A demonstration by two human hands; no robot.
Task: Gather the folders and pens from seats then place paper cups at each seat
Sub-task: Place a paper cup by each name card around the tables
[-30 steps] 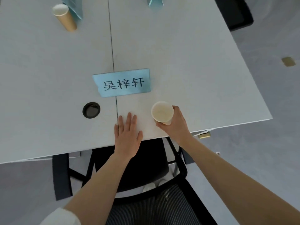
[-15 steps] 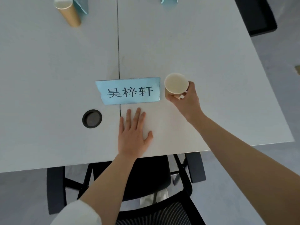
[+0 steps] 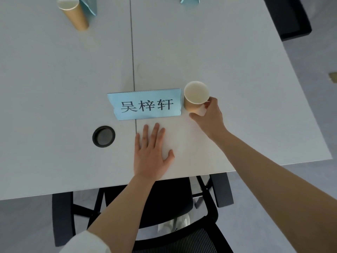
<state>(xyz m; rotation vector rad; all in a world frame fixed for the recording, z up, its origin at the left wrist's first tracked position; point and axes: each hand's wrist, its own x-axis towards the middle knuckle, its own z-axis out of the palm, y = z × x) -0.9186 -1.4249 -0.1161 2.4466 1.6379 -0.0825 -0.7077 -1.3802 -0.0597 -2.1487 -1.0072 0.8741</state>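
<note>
A tan paper cup with a white inside stands on the white table, right beside the blue name card. My right hand wraps its fingers around the cup's lower side. Nearer the table's front edge, my left hand lies flat with its fingers spread, holding nothing. Another tan paper cup stands at the far left seat. No folders or pens are in view.
A round black cable hole sits left of my left hand. Two more blue name cards peek in at the far edge. A black chair is tucked under the front edge; another chair stands far right.
My right hand carried the cup from the table's front edge forward to the right end of the name card. My left hand stayed flat on the table.
</note>
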